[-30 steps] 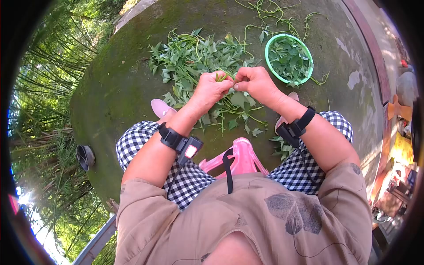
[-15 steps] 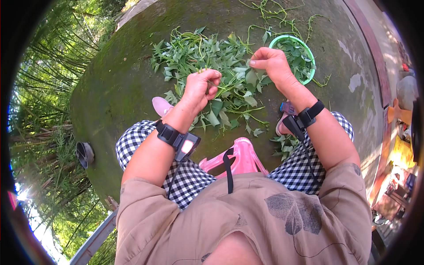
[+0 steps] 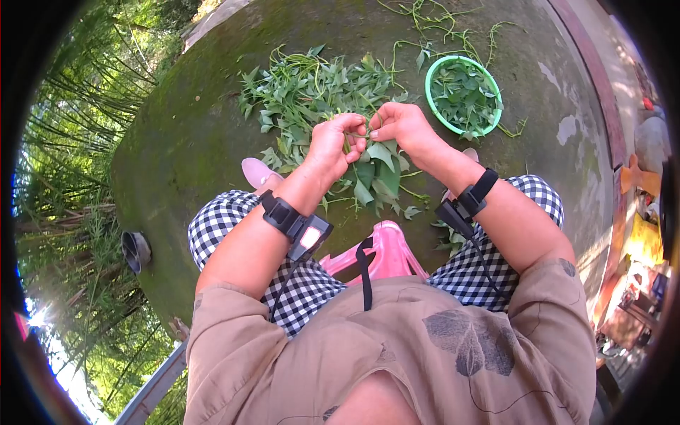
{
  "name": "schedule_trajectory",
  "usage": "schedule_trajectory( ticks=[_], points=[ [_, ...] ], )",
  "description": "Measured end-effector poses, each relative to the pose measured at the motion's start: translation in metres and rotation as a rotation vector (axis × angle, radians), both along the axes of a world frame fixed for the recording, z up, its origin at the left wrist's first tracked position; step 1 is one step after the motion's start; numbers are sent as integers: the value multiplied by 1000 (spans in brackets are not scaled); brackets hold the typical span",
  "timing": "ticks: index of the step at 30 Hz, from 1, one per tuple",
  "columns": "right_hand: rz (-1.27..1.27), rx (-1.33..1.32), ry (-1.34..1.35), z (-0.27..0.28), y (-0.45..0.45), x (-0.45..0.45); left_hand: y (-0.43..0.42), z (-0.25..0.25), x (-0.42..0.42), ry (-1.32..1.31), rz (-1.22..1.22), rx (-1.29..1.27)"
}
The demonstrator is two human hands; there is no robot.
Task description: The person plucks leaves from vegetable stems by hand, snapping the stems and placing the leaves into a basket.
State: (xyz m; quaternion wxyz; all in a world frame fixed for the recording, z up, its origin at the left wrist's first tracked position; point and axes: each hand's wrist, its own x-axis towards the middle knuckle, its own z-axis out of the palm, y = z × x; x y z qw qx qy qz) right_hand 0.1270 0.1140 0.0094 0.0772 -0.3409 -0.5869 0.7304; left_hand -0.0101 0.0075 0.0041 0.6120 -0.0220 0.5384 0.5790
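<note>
My left hand [image 3: 337, 144] is closed on thin green stems, with several leaves [image 3: 379, 170] hanging just below the fingers. Close beside it, my right hand [image 3: 402, 127] pinches a stem between thumb and forefinger. Both hands are above the near side of a loose pile of leafy green vines [image 3: 312, 88] spread on the ground. To the right of the pile is a light green round basket [image 3: 430, 92] holding picked leaves [image 3: 464, 95].
A pink plastic stool [image 3: 388, 248] shows between my knees. Bare stems [image 3: 443, 25] lie beyond the basket. More leaves lie near my right foot. A dark pot [image 3: 136, 251] sits at the left edge, beside bamboo-like plants [image 3: 71, 198].
Half a second ago my hands were apart, the right near the basket. The right hand has come back left beside the left hand, and larger leaves now hang below them.
</note>
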Motion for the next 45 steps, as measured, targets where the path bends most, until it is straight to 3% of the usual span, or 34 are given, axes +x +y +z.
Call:
schedule_trajectory(
  ticks=[4,6,8,12,17,21,26,29,32,36,43,45],
  points=[
    [29,156,-89,-2,24,8,0,-2,2,94,-21,-56],
    [94,475,-207,6,55,22,-4,-7,-1,227,-27,-131],
    [14,829,-352,11,92,44,-7,-16,-3,321,-199,-184],
    [-256,914,-486,27,144,90,-18,-22,21,427,-529,-238],
    [-298,930,-796,23,179,115,-23,-22,40,229,-767,-204],
    [-430,962,-820,36,179,116,-21,-18,44,108,-792,-135],
    [-459,836,-847,53,168,103,-18,-21,42,-44,-784,-112],
    [-459,715,-638,37,172,99,-15,-22,37,-157,-666,-36],
    [-316,664,-463,23,152,80,-9,-26,22,-279,-502,117],
    [-9,369,-296,18,89,42,-6,-23,6,-320,-299,126],
    [427,514,-415,13,2,8,-3,-25,-2,-331,-123,151],
    [363,552,-348,4,-13,5,-4,-27,-3,-356,-99,153]
  ],
)
